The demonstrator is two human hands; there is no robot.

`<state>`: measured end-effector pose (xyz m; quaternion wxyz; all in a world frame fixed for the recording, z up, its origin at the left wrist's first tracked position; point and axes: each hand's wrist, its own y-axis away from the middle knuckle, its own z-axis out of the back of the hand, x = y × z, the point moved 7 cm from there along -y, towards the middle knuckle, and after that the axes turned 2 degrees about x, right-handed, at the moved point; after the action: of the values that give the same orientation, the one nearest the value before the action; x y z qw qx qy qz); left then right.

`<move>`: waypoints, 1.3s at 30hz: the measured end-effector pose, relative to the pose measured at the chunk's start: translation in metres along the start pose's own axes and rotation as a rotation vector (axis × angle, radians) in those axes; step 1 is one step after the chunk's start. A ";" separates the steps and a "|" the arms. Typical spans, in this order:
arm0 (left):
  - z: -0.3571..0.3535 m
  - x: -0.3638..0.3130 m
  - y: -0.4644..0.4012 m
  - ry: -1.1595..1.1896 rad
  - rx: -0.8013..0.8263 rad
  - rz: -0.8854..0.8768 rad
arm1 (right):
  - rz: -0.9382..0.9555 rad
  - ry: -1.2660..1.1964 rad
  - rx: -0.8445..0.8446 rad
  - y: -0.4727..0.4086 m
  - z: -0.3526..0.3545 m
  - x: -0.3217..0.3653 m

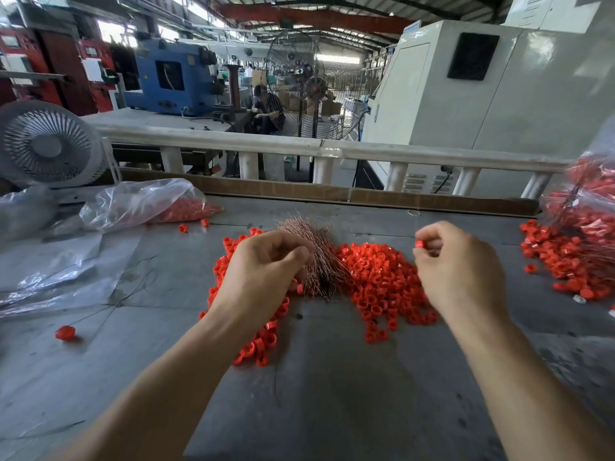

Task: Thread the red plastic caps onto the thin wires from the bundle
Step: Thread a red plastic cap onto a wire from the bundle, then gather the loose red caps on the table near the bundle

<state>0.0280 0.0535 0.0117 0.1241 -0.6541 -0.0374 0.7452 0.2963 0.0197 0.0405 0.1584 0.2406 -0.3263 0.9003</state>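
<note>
Above ribbed red caps (379,277), right hand (459,264) pinches one; left hand (263,271) grips coppery wires (319,257).

Both hands (266,267) (456,261) forward, fingers curled, palms down

A heap of small red plastic caps (379,281), ring-shaped and open through the middle, is spread across the grey worktop (332,410). A bundle of thin copper-coloured wires (316,257) is laid in the middle of the heap, its far ends fanned out. One single red cap (420,243) is pinched above the heap's right side.
</note>
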 end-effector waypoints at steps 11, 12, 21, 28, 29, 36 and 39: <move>0.008 -0.001 0.000 -0.080 -0.069 -0.019 | -0.404 0.212 0.189 -0.019 -0.001 -0.083; 0.009 -0.001 0.000 -0.089 -0.074 -0.020 | -0.420 0.221 0.203 -0.019 -0.002 -0.085; 0.021 0.000 -0.003 -0.289 -0.155 -0.038 | -0.287 0.246 0.177 -0.018 -0.003 -0.068; 0.009 -0.007 0.001 -0.549 -0.106 -0.124 | 0.124 -0.180 0.314 0.008 -0.025 0.012; 0.006 -0.007 0.002 -0.600 -0.084 -0.130 | 0.170 -0.183 0.340 0.013 -0.029 0.021; -0.017 -0.006 0.012 -1.032 0.071 -0.182 | 0.288 -0.293 0.318 0.035 -0.030 0.056; -0.020 -0.007 0.013 -1.022 0.079 -0.204 | 0.304 -0.301 0.332 0.040 -0.029 0.059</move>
<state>0.0463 0.0368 0.0132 0.1867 -0.1946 -0.1284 0.9543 0.2195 0.0173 0.0326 -0.0705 0.3426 -0.2265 0.9090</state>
